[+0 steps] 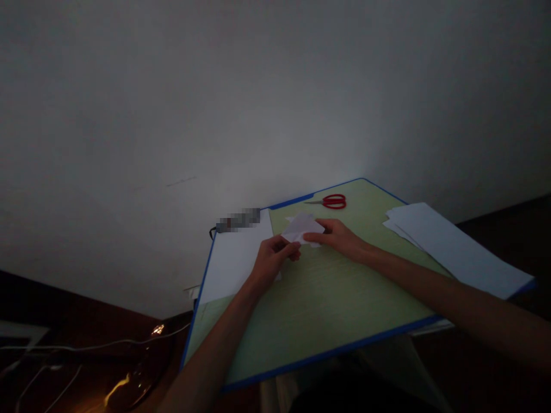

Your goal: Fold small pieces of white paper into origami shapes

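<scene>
Between my two hands is a folded piece of white paper, pointed at its top and held just above the pale green tabletop. My left hand pinches its lower left corner between thumb and fingers. On the right side, my right hand grips the paper with the thumb on top and the fingers behind. A pair of scissors with red handles lies beyond my right hand, blades pointing left. Part of a flat white sheet is hidden by my left forearm.
A stack of white paper overhangs the table's right side. At the back left edge lies a blurred-out grey object with a black cord. The table has a blue rim and stands against a grey wall. White cables run at lower left.
</scene>
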`<state>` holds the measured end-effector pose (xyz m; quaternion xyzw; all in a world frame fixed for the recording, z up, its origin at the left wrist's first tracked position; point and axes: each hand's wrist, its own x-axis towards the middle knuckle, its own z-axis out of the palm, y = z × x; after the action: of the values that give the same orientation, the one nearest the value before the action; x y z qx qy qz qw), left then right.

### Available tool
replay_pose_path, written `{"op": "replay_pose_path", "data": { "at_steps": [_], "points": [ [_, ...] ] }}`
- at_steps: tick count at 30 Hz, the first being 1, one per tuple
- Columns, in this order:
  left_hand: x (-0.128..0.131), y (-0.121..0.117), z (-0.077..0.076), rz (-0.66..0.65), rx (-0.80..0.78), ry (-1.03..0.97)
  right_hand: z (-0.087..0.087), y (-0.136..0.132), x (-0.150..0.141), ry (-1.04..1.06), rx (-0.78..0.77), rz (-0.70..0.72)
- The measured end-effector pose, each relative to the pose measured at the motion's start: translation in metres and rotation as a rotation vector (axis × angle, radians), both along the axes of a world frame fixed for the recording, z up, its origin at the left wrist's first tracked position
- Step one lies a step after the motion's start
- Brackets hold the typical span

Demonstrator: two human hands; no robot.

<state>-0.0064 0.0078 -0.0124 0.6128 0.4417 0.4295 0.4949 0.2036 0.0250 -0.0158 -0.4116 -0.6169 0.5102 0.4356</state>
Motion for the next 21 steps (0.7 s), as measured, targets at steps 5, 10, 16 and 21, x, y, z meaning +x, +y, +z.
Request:
{"op": "replay_pose_path", "data": {
  "at_steps": [5,10,16,21],
  "points": [
    [0.001,-0.002,-0.002,-0.026,-0.018,0.029,0.001,0.0,0.0,-0.04,0.015,0.018],
    [0.004,-0.004,0.002,-0.005,-0.017,0.062,-0.002,0.002,-0.001,-0.082,0.049,-0.033],
    [0.005,-0.003,0.003,-0.001,0.055,0.079,-0.006,0.005,0.0,-0.09,0.058,-0.024],
    [0.003,0.002,-0.004,-0.03,0.061,0.013,-0.01,0.005,-0.001,-0.162,0.088,0.067]
  ]
}}
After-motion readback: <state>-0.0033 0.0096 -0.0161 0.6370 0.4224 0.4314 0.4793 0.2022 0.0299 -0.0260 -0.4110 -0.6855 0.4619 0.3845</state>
